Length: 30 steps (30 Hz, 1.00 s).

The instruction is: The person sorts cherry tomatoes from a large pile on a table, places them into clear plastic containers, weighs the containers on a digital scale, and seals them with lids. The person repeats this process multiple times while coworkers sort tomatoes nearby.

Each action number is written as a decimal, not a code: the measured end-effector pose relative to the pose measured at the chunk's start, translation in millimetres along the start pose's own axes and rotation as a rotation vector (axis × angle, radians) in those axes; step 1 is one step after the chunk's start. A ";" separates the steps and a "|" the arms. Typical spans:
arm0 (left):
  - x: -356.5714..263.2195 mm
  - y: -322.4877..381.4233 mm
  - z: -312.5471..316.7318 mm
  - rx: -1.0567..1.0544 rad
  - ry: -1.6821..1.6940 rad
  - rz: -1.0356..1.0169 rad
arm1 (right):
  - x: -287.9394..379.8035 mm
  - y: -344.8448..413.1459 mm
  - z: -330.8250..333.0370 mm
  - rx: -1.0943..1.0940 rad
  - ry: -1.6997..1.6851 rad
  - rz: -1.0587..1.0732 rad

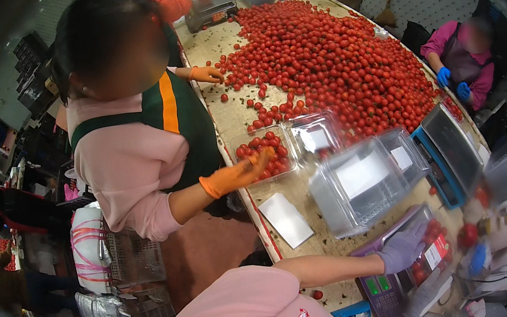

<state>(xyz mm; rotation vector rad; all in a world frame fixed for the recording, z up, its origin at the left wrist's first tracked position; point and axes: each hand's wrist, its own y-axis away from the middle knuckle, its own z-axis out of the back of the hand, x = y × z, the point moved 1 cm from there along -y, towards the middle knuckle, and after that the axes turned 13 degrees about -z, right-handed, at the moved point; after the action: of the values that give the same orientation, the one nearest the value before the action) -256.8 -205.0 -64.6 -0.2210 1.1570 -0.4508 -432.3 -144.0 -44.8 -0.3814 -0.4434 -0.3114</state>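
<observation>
A clear plastic clamshell box of red cherry tomatoes (422,275) sits at the purple digital scale (384,303); a red and white label (437,251) is on its lid. My left hand (403,247), in a pale purple glove, lies over the box's far left side with its fingers on the edge. On the near side my right hand (424,294), gloved alike and blurred, has its fingers by the box just below the label. Whether those fingers grip the box is not clear. The scale's green displays are lit.
Loose cherry tomatoes (317,60) are heaped along the table (226,106). Stacked empty clamshells (360,182), a white card (286,220) and a blue-edged scale (452,153) stand nearby. A co-worker's orange-gloved hand (241,172) is over an open tomato box (259,147). Another worker (462,58) sits opposite.
</observation>
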 end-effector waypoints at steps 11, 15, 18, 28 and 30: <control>-4.9 11.0 35.4 0.174 -0.171 0.164 | -45.0 8.7 4.1 0.155 -0.265 -0.143; 0.2 15.7 35.6 0.187 -0.020 0.322 | -66.6 14.1 7.7 0.231 -0.392 -0.315; 7.3 18.6 33.1 0.166 0.072 0.283 | -78.5 19.2 9.2 0.331 -0.670 -0.543; -6.8 37.3 43.7 0.163 0.169 0.305 | -45.6 29.9 33.1 0.466 -1.065 -0.670; -13.4 53.5 55.2 0.191 0.090 0.167 | -27.7 42.9 43.1 0.406 -1.136 -0.630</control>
<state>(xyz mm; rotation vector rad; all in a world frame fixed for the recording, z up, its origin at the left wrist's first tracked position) -198.3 -154.6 -52.8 0.0623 1.2010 -0.4236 -455.5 -82.2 -34.1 0.0345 -1.7279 -0.5887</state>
